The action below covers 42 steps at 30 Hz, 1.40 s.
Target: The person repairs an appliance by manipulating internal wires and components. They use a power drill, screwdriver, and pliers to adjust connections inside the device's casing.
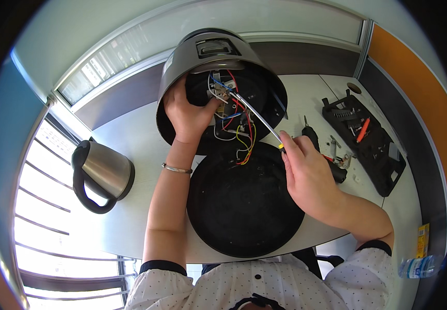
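A grey rice cooker [182,59] lies on its side with its open underside toward me, baring wires and small electrical parts [225,95]. My left hand [188,114] reaches inside the rim and grips the cooker, its thumb against the parts; some fingertips are hidden. In my right hand [306,175] is a screwdriver [257,114] with a long metal shaft, held by its handle. The tip reaches the parts close to my left thumb. Red, yellow and white wires [248,147] hang over the round black bottom cover [244,206], which lies in front of the cooker.
A steel kettle [107,168] with a black handle stands at left. To the right lie a black power screwdriver [310,137], small loose parts [343,159] and an open black tool case [371,150]. A yellow box [423,240] and plastic bottle [419,267] are at far right.
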Available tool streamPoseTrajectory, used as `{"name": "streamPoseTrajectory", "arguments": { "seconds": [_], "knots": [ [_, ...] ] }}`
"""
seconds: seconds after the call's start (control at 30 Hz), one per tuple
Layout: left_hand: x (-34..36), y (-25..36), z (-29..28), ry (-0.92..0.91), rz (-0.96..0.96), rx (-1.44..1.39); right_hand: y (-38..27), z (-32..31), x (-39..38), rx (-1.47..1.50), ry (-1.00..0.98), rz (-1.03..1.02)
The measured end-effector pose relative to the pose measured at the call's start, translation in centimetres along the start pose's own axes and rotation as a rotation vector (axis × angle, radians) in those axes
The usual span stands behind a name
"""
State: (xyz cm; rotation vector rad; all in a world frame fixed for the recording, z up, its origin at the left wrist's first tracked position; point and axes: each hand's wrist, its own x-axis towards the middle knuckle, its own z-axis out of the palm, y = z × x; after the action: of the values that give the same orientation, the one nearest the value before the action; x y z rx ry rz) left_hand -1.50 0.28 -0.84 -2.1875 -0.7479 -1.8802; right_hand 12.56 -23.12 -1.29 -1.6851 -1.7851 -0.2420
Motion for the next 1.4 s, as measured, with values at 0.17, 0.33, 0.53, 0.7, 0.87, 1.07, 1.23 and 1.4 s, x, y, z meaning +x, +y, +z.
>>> {"name": "streamPoseTrajectory", "arguments": {
  "seconds": [0.17,0.33,0.53,0.7,0.87,1.07,1.23,1.4],
  "knots": [
    [-0.1,-0.3,0.3,0.034,0.017,-0.012,0.2,0.5,0.1,-0.082,0.014,-0.048],
    [-0.2,-0.2,0.2,0.037,0.025,0.001,0.1,0.6,0.0,-0.084,-0.028,-0.02],
    [0.0,-0.1,0.2,0.029,0.034,-0.018,0.3,1.0,0.2,-0.048,0.019,-0.033],
    [-0.1,0.2,0.1,-0.003,-0.002,0.0,0.4,1.1,0.2,-0.045,-0.006,-0.013],
    [-0.1,0.2,0.0,-0.004,-0.005,0.013,0.3,1.1,0.2,-0.031,-0.013,-0.004],
    [0.0,0.1,0.0,-0.006,0.008,0.011,0.3,1.2,0.2,-0.04,-0.004,-0.014],
    [-0.1,0.0,0.1,-0.002,0.007,0.022,0.4,1.3,0.3,-0.038,0.007,-0.034],
    [-0.1,0.0,0.1,0.001,-0.005,0.021,0.2,1.4,0.4,-0.017,0.013,-0.03]
  ]
}}
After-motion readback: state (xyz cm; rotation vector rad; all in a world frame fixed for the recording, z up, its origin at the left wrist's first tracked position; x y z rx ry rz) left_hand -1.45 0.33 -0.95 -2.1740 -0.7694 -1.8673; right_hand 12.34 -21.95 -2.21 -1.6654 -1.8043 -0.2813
